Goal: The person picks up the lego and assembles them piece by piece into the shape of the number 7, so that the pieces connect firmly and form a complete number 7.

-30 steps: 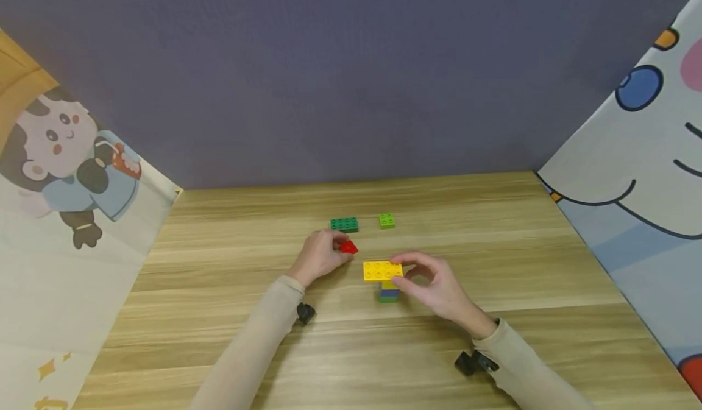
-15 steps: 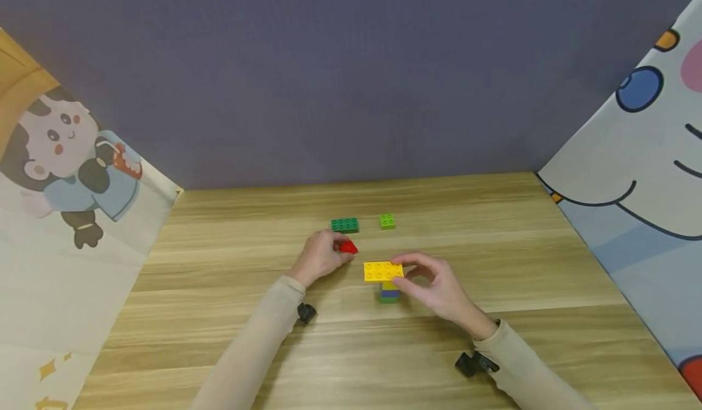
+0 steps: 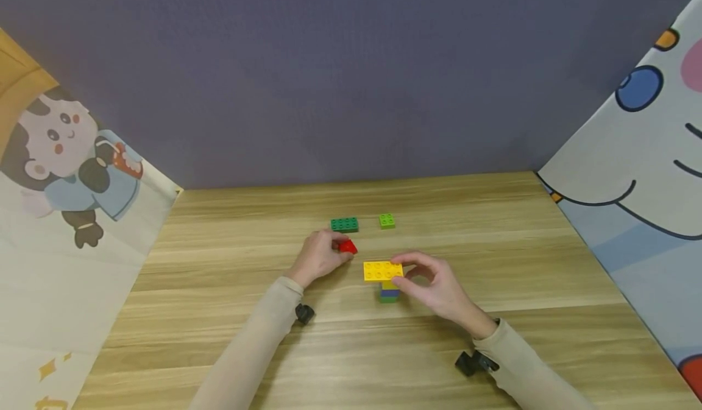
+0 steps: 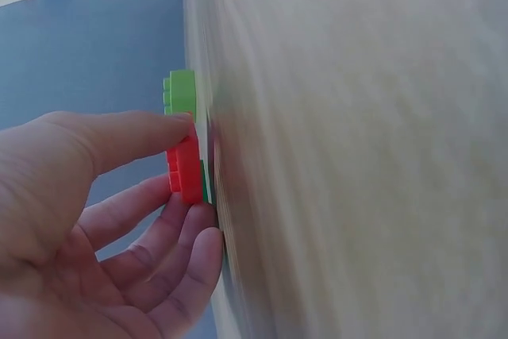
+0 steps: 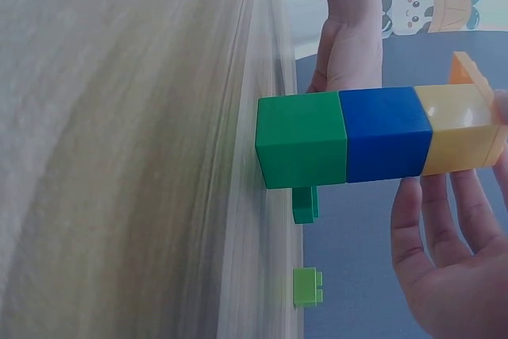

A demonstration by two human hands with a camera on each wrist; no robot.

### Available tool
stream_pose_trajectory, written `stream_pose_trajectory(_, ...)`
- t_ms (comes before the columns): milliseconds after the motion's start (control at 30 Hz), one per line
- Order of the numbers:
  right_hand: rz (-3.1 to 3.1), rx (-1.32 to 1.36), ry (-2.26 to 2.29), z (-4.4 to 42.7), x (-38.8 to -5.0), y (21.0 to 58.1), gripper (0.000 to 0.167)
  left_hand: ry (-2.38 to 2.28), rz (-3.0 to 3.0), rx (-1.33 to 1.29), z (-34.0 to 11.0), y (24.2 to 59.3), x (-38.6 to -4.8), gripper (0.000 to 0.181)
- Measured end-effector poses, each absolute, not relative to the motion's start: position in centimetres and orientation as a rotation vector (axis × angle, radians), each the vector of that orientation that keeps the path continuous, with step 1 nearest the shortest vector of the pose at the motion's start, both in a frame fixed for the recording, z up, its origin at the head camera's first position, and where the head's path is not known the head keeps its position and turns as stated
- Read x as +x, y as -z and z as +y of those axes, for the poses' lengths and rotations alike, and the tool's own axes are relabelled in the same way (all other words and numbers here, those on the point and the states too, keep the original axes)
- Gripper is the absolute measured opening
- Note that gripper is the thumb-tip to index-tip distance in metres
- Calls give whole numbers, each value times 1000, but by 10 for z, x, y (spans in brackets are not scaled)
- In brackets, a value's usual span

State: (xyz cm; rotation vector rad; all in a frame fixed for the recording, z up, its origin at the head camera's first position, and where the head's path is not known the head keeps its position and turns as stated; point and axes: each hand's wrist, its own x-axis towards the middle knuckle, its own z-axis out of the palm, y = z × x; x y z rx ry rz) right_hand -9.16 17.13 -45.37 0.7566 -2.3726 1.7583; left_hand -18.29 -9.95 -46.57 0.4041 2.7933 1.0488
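My left hand (image 3: pixel 318 256) pinches a red brick (image 3: pixel 348 247) close to the tabletop. In the left wrist view the thumb lies over one end of the red brick (image 4: pixel 187 171), with fingertips at its other end. My right hand (image 3: pixel 436 285) grips the right end of a flat yellow studded plate (image 3: pixel 379 270) between thumb and fingers. That plate sits at the top of an upright stack and overhangs it to the left. The right wrist view shows the stack's green brick (image 5: pixel 302 140), blue brick (image 5: pixel 386 134) and yellow brick (image 5: pixel 452 129). Whether the plate is pressed fully on is unclear.
A dark green brick (image 3: pixel 344 225) lies just beyond the left hand. To its right is a small lime green brick (image 3: pixel 387 221). The wooden table (image 3: pixel 219 325) ends at a grey-blue back panel (image 3: pixel 351 93), with printed panels at both sides.
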Motion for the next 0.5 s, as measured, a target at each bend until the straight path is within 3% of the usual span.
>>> stream_pose_trajectory(500, -2373, 762, -1754, 172, -94, 456, 31, -1100, 2792, 456, -104, 464, -180, 36)
